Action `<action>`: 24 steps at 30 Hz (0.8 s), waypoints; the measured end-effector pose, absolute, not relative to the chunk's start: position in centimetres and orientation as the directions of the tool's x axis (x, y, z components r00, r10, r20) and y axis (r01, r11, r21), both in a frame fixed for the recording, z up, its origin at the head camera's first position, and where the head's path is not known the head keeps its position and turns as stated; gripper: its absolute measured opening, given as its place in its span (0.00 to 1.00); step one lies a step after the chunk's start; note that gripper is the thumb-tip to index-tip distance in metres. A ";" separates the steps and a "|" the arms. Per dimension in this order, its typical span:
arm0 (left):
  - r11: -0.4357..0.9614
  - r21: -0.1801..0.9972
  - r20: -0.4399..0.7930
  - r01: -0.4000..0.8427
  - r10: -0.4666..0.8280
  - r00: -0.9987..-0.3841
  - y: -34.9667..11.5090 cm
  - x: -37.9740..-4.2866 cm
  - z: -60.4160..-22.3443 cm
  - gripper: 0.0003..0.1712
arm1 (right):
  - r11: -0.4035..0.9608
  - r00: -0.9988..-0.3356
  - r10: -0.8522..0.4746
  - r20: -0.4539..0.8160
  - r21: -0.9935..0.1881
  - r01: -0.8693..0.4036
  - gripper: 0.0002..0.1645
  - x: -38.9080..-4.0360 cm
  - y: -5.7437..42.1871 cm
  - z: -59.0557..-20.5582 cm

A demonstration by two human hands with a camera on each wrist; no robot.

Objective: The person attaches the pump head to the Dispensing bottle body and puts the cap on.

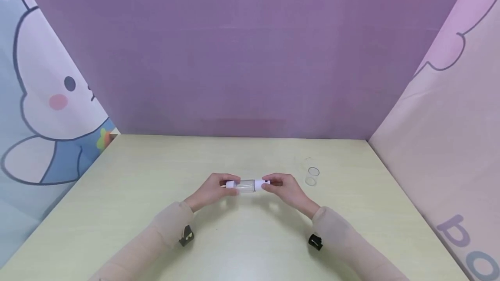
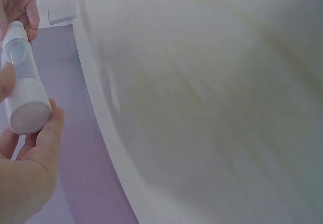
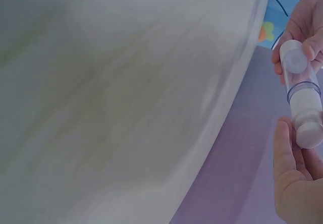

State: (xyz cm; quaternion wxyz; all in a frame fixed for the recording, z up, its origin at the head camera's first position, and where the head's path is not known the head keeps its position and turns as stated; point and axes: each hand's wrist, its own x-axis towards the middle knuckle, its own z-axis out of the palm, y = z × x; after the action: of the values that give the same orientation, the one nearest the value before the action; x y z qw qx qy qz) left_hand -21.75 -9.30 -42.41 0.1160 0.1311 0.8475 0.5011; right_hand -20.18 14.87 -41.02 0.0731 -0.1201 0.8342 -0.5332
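A small airless pump bottle (image 1: pixel 246 186) lies sideways between both hands, above the table. Its barrel is see-through, with a white base (image 2: pixel 30 113) at the left end and a white pump head (image 3: pixel 308 128) at the right. My left hand (image 1: pixel 214 189) pinches the base end between thumb and fingers. At the opposite end, my right hand (image 1: pixel 286 189) holds the pump head with thumb and fingertips. Inside the barrel, a pale disc (image 3: pixel 294 61) shows near the base. To the right of the right hand stands a clear cap (image 1: pixel 311 177) on the table.
The pale table (image 1: pixel 156 164) runs back to a purple wall panel (image 1: pixel 250 55). Printed cloth hangs at the left (image 1: pixel 58 99) and right (image 1: pixel 449 142) sides. Black wrist-worn pieces show below both sleeves.
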 end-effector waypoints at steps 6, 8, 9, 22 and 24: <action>0.462 0.880 -0.067 0.106 0.342 -0.937 -9.3 -21.7 -42.5 0.20 | 0.408 -0.957 -0.292 0.010 -0.903 -0.134 0.17 -19.6 14.7 -40.3; 0.459 0.883 -0.069 0.102 0.340 -0.938 -9.3 -21.8 -42.7 0.20 | 0.407 -0.956 -0.294 0.013 -0.903 -0.137 0.18 -20.2 14.9 -41.3; 0.459 0.883 -0.070 0.099 0.338 -0.938 -9.3 -21.8 -42.7 0.20 | 0.409 -0.956 -0.293 0.013 -0.902 -0.137 0.18 -20.4 15.0 -41.6; 0.461 0.882 -0.066 0.098 0.326 -0.943 -9.2 -22.2 -42.8 0.22 | 0.402 -0.960 -0.279 0.018 -0.906 -0.134 0.17 -21.0 15.1 -41.8; 0.463 0.881 -0.065 0.099 0.325 -0.943 -9.2 -22.3 -42.8 0.21 | 0.382 -0.959 -0.283 0.023 -0.914 -0.135 0.18 -21.1 15.1 -41.8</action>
State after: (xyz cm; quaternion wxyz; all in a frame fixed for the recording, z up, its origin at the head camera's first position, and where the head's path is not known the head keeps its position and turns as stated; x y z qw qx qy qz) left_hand -22.30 -9.18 -42.84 0.1125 0.1251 0.8478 0.5028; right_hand -21.10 15.12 -41.81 0.0685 -0.1260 0.8285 -0.5413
